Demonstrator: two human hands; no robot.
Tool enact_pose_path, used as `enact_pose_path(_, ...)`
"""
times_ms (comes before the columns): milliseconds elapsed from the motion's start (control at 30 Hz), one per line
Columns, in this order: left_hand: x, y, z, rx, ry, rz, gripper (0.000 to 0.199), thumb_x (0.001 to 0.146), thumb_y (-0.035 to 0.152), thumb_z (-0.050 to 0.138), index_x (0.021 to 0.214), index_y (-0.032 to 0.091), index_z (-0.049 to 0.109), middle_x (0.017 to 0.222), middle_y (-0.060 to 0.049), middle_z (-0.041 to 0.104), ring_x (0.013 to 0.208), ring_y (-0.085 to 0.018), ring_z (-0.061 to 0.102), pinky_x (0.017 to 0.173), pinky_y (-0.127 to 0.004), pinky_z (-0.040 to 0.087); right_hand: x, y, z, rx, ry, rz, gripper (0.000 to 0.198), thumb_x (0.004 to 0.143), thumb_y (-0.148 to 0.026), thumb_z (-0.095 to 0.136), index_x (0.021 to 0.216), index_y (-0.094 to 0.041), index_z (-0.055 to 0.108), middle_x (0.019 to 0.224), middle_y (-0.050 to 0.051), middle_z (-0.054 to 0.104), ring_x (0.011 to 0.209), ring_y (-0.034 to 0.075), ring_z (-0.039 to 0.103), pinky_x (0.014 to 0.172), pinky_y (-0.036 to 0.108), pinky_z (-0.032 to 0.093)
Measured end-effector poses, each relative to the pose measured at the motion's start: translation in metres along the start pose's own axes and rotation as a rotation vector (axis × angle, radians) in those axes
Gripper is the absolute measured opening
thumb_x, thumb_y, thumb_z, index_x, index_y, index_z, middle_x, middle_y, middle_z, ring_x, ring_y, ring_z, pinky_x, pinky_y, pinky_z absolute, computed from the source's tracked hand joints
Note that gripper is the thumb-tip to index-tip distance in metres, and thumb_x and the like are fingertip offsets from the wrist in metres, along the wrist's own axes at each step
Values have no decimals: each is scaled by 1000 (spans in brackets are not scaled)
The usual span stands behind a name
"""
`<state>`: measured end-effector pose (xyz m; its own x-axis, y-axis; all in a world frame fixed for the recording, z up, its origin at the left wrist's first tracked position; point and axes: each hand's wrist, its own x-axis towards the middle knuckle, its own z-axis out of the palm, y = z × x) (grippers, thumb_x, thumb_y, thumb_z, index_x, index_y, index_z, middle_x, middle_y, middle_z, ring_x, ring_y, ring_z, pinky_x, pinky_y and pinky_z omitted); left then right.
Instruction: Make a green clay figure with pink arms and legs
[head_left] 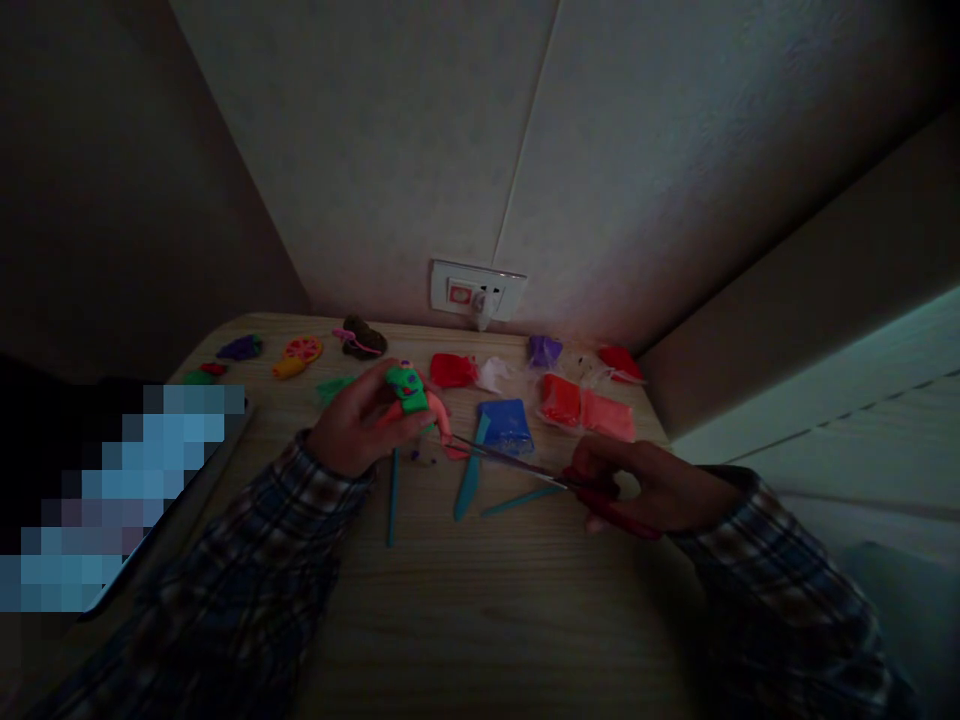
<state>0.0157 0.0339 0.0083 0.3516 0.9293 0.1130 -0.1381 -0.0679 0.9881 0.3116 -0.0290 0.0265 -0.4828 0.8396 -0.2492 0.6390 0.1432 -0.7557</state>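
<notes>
While the left hand's [346, 428] fingers pinch a green-and-pink clay figure [409, 390] above the bench [495, 620], the right hand's [646, 482] fingers grip red-handled scissors [556, 481], blade tips at the figure's pink right side.

Clock face centred on the held figure [407, 390], of which one. Hands: two, left hand [346, 428] at 8 o'clock, right hand [637, 475] at 4. Scissors [529, 468]: one pair, at 4. Teal tools: three, comprising one knife-shaped tool [470, 482] towards 5, one stick [393, 500] at 6, another stick [521, 501] towards 4. Multicoloured clusters: four, between 9 and 11, including one brown cluster [363, 338]. Coloured packets: six, between 2 and 4, including one blue packet [506, 422]. Wall plate [441, 285]: one, at 1.
</notes>
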Motion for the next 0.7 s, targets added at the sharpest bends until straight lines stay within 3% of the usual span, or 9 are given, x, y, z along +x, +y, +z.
enact_pose_path(267,-2,-6,-6,249,-12,69,24,68,27,74,90,19,69,90,-5,72,89,-26,65,80,-35,52,6,-1,3,-74,-83,52,39,68,-53,70,68,-21,46,62,-1,54,56,13,49,48,24,39)
enact_pose_path(467,1,-8,-2,277,-8,108,21,69,28,73,89,20,71,78,-4,71,78,-22,64,72,-33,54,6,0,4,-91,-100,75,38,69,-52,67,68,-22,44,62,-1,55,56,15,51,50,26,40)
enact_pose_path(700,2,-8,5,311,9,122,22,67,26,74,87,18,69,83,-4,72,76,-21,64,73,-33,52,6,-3,2,-100,-86,154,33,68,-46,68,69,-23,44,62,-1,59,57,17,56,49,27,42)
